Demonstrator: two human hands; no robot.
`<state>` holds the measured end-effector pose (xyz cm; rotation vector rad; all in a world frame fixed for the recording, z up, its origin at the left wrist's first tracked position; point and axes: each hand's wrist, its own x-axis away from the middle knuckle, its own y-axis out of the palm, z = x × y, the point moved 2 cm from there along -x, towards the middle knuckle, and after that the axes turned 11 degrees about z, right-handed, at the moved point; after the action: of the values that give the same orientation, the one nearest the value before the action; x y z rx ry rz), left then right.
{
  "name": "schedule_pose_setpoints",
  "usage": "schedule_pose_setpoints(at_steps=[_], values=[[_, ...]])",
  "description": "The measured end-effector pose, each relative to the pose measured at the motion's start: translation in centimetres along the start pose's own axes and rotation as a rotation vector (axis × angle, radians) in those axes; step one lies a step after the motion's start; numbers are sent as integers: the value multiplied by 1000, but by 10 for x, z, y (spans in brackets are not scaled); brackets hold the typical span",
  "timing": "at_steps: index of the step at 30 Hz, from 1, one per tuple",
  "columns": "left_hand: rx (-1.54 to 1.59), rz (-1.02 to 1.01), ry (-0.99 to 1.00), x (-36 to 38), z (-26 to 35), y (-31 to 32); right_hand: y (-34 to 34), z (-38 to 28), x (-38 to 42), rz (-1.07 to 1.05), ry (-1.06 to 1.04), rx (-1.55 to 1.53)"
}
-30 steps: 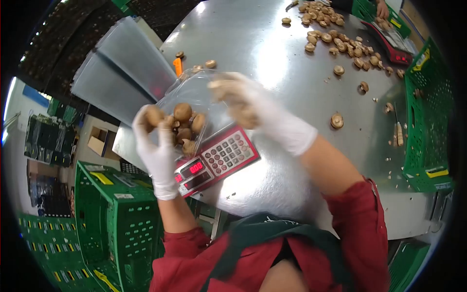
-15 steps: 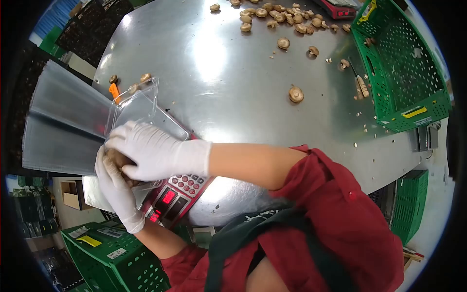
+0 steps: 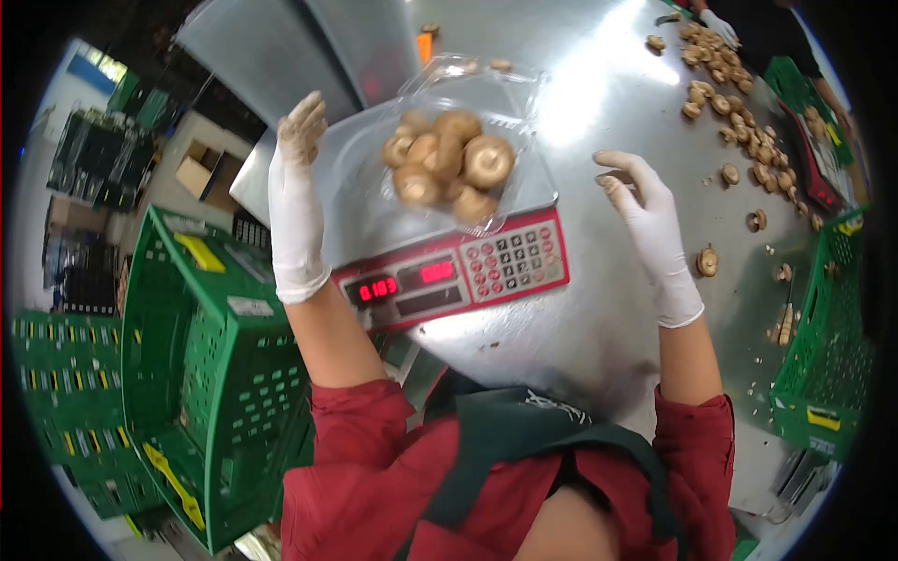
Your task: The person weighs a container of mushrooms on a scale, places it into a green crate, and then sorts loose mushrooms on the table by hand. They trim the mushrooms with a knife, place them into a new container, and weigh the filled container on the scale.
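A clear plastic clamshell box [image 3: 514, 168] holding several brown mushrooms [image 3: 438, 154] rests on the plate of a red weighing scale [image 3: 510, 266]. Its lid [image 3: 477, 79] is folded back at the far side. My left hand [image 3: 297, 201], in a white glove, is raised left of the scale, fingers stretched out and holding nothing. On the other side, my gloved right hand [image 3: 647, 224] hovers above the metal table, fingers apart and bent, also holding nothing. Red digits glow on the scale's display [image 3: 378, 288], though blur softens them.
Loose mushrooms [image 3: 762, 150] lie in a band along the right of the metal table [image 3: 580, 346]. Green crates stand at the left [image 3: 220, 327] and right [image 3: 818, 346]. A wooden-handled knife [image 3: 787, 323] lies by the right crate. Another person's gloved hand [image 3: 720, 30] is at the far mushrooms.
Both hands have come away from the mushrooms and spread apart, left and right. The filled box on the scale is now uncovered to view. My view has turned to the left.
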<state>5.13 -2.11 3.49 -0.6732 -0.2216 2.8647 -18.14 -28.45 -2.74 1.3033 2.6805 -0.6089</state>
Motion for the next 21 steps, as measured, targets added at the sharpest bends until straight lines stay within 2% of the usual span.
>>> schedule_pose_setpoints(at_steps=[6, 9, 13, 14, 15, 16, 18, 19, 20, 21], values=[[-111, -30, 48, 9, 5, -21, 17, -28, 20, -101, 25, 67], [-126, -8, 78, 10, 5, -23, 28, -52, 12, -70, -302, 154], [-59, 12, 73, 15, -1, -10, 59, -78, -1, -85, -588, 214], [-50, -87, 33, 17, -7, -9, 70, -81, -2, -97, -640, 213], [-40, -98, 27, 19, -19, -6, 79, -85, -4, -105, -700, 215], [-27, -108, 24, 22, -27, -1, 87, -86, -7, -197, -665, 234], [-6, -136, -16, 35, -30, 6, 103, -76, -11, -174, -755, 288], [-93, -120, 79, 40, -29, 8, 108, -74, -15, -109, -806, 315], [-179, -102, 173, 45, -29, 9, 108, -77, -18, -131, -770, 304], [-182, -127, 113, 51, -24, 8, 107, -82, -20, -155, -733, 292]])
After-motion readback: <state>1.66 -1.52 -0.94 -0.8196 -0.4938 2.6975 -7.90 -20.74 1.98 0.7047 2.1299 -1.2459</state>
